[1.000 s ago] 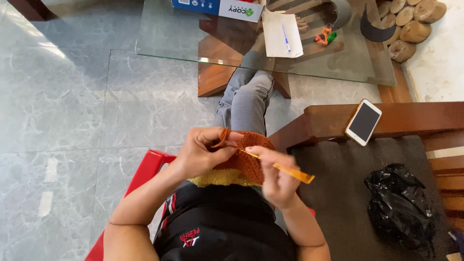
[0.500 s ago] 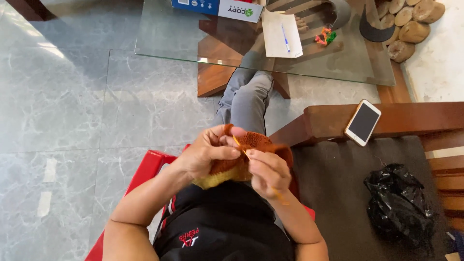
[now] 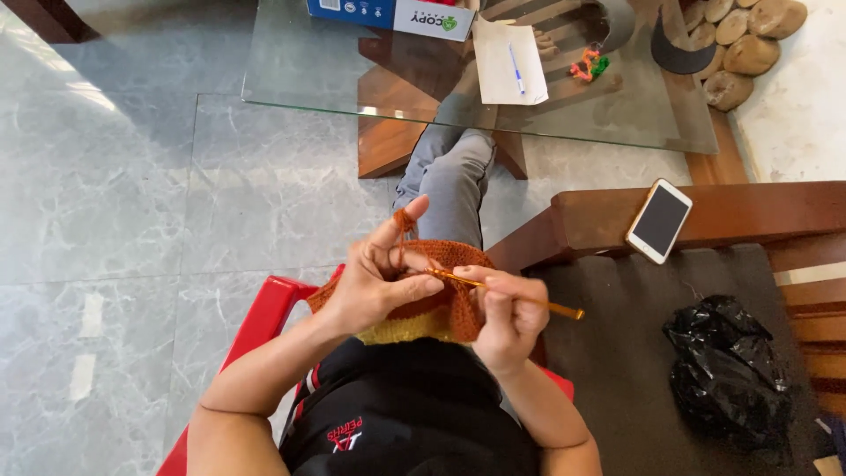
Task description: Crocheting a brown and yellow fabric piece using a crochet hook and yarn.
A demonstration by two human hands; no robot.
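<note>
My left hand (image 3: 377,278) grips the top edge of a rust-orange crocheted piece (image 3: 445,304) that has a yellow band along its lower edge. Orange yarn is wound over the raised index finger. My right hand (image 3: 507,316) pinches an orange crochet hook (image 3: 515,295). The hook's tip sits in the fabric by my left thumb and its handle sticks out to the right. The work rests over my lap, above black shorts and a grey trouser leg (image 3: 454,176).
I sit on a red plastic chair (image 3: 260,322) on a grey marble floor. A glass-topped table (image 3: 300,79) ahead holds a blue box (image 3: 352,9), paper with a pen (image 3: 511,62) and a colourful small item. At right, a wooden bench carries a phone (image 3: 659,220) and a black bag (image 3: 727,370).
My hands drew together over the work, then parted again. The hook now points out to the right, and my left index finger is raised with yarn over it.
</note>
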